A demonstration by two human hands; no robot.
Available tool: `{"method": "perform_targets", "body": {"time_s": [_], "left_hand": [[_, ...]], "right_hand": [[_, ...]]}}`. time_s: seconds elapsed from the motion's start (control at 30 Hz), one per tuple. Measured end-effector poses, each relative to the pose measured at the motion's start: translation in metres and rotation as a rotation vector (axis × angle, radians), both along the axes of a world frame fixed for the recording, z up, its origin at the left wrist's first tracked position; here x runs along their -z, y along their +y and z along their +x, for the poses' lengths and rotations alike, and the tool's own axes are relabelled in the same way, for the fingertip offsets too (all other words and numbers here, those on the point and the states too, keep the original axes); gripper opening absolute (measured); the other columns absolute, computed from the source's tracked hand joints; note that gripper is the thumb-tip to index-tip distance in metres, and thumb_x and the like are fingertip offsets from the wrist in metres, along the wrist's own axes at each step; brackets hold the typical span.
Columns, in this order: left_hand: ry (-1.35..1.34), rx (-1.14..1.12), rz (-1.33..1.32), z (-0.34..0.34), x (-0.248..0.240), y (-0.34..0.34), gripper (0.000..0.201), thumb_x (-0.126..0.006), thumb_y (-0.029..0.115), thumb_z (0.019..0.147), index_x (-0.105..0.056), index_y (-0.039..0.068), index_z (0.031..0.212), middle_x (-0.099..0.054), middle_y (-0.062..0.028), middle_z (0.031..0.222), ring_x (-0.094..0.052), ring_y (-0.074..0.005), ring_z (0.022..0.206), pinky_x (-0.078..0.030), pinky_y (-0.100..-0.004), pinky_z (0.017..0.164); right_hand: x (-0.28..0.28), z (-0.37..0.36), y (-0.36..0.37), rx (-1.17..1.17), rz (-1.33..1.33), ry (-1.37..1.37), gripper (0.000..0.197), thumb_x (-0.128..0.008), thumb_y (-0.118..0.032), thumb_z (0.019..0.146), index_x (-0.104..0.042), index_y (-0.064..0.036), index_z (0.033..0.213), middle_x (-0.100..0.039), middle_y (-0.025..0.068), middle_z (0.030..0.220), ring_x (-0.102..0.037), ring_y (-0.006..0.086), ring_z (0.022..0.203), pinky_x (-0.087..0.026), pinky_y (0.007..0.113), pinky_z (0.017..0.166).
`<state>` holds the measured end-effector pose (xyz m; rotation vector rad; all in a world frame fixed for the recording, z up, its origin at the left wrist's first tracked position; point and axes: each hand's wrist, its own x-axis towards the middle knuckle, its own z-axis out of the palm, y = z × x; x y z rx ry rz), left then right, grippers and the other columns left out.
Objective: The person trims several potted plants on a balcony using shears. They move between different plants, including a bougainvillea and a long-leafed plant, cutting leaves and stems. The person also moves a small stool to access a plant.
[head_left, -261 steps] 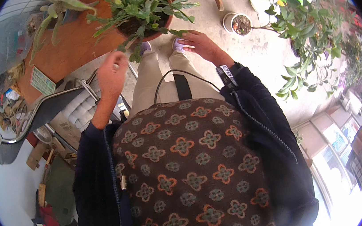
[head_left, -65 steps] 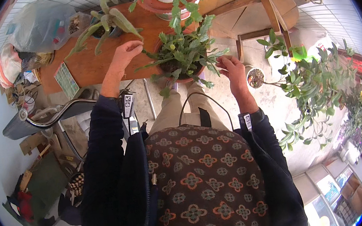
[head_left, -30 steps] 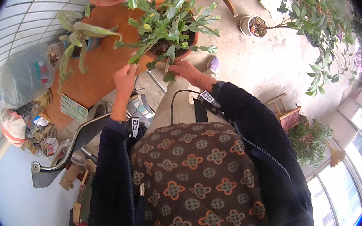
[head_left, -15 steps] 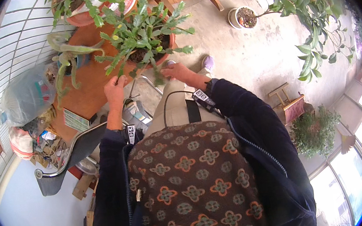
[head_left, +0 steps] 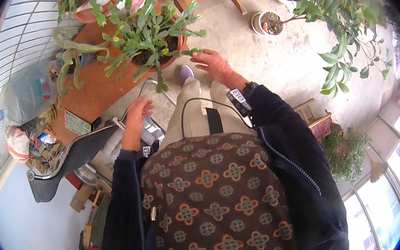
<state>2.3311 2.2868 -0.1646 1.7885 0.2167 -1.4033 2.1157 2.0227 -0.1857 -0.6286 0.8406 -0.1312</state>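
Note:
A potted Christmas cactus (head_left: 152, 34) with flat, jointed green stems grows in a round terracotta pot (head_left: 182, 43) in front of me. My right hand (head_left: 215, 67) is raised at the pot's right side, fingers stretched and apart. Its fingertips meet or nearly meet the tip of one stem; I cannot tell which. My left hand (head_left: 139, 112) hangs lower, clear of the plant, beside the chair, with loosely bent fingers apart and nothing seen in them. One drooping stem (head_left: 161, 84) hangs over the pot's near side, between the hands.
An orange-brown tabletop (head_left: 93, 95) carries the pots, including a pale trailing cactus (head_left: 71, 55). A black chair with a metal frame (head_left: 73, 161) stands at my left, near a clear plastic bag (head_left: 26, 98). Right of the table are a white-potted leafy plant (head_left: 267, 22) and a small stool (head_left: 315, 119).
My left hand has dropped down and away from the cactus stems. My right hand has moved right and slightly up, its fingers spreading. The view has shifted slightly, and one foot now shows farther left.

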Motion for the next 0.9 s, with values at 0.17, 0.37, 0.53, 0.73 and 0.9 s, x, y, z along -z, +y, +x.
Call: {"method": "perform_targets", "body": {"time_s": [0.17,0.37,0.53,0.73,0.9], "left_hand": [[-0.158,0.225,0.039,-0.016,-0.010,-0.015,0.030,-0.062,0.030,0.086,-0.061,0.006,0.104,-0.067,-0.0053,0.094,-0.064,-0.0136,0.081,-0.045,-0.0268,0.067],[-0.176,0.378,-0.031,-0.044,-0.074,-0.050,0.018,-0.062,0.021,0.086,-0.063,0.002,0.084,-0.064,-0.0028,0.075,-0.060,-0.0100,0.068,-0.045,-0.0245,0.063],[-0.158,0.436,-0.244,-0.071,-0.130,-0.112,0.018,-0.061,0.016,0.086,-0.060,0.001,0.077,-0.060,-0.0026,0.069,-0.055,-0.0089,0.063,-0.046,-0.0239,0.061],[-0.448,0.188,-0.539,-0.007,-0.185,-0.155,0.029,-0.049,0.020,0.095,-0.058,0.003,0.073,-0.059,-0.0013,0.069,-0.053,-0.0078,0.064,-0.042,-0.0229,0.061],[-0.794,-0.196,-0.293,0.094,-0.170,-0.192,0.034,-0.060,0.034,0.090,-0.065,0.002,0.100,-0.064,-0.0026,0.090,-0.057,-0.0100,0.082,-0.044,-0.0270,0.069]], "right_hand": [[-0.001,-0.004,-0.006,0.030,-0.060,0.111,0.042,-0.060,-0.035,0.087,-0.059,-0.0015,0.111,-0.062,0.0074,0.108,-0.058,0.0186,0.104,-0.043,0.033,0.089],[0.010,-0.016,-0.083,0.085,-0.277,0.250,0.054,-0.062,-0.043,0.083,-0.058,0.0001,0.114,-0.063,0.0088,0.106,-0.058,0.0187,0.100,-0.045,0.033,0.083],[0.019,0.031,-0.135,0.065,-0.649,0.355,0.037,-0.063,-0.032,0.083,-0.066,0.0024,0.097,-0.066,0.0076,0.088,-0.061,0.0161,0.084,-0.046,0.029,0.074],[-0.054,0.099,-0.149,0.267,-0.589,0.076,0.039,-0.055,-0.034,0.091,-0.067,0.0023,0.083,-0.066,0.0065,0.076,-0.059,0.0124,0.068,-0.048,0.027,0.063],[-0.104,0.173,-0.149,-0.102,-0.815,0.070,0.050,-0.059,-0.045,0.086,-0.068,0.0031,0.095,-0.068,0.0073,0.081,-0.063,0.0157,0.075,-0.048,0.029,0.064]]}}
